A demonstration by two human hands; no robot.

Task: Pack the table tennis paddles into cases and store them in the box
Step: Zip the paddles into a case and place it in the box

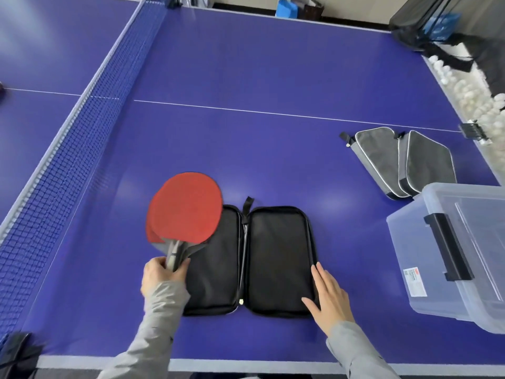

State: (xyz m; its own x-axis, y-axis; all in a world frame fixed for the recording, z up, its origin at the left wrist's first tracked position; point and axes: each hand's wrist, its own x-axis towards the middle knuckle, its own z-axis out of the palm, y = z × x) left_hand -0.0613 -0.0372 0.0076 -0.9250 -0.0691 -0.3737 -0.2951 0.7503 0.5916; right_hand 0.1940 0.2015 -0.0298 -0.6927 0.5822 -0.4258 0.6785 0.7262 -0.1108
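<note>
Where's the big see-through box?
In the head view, the see-through box sits at the right edge of the blue table, just nearer the person than the two grey cases and right of the open black case.

Blue table (273, 64), open case (278, 258), grey cases (382, 157), box (464, 242)

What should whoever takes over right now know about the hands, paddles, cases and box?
Left hand grips the handles of two stacked red paddles, their heads over the left half of the open black case.
Right hand lies flat on the case's right edge.
Two grey cases lie closed beside the lidded plastic box; whether they are filled cannot be told.
Done: case opened.
Left: lay paddles in, zip up, open the box, store the cases.
</note>
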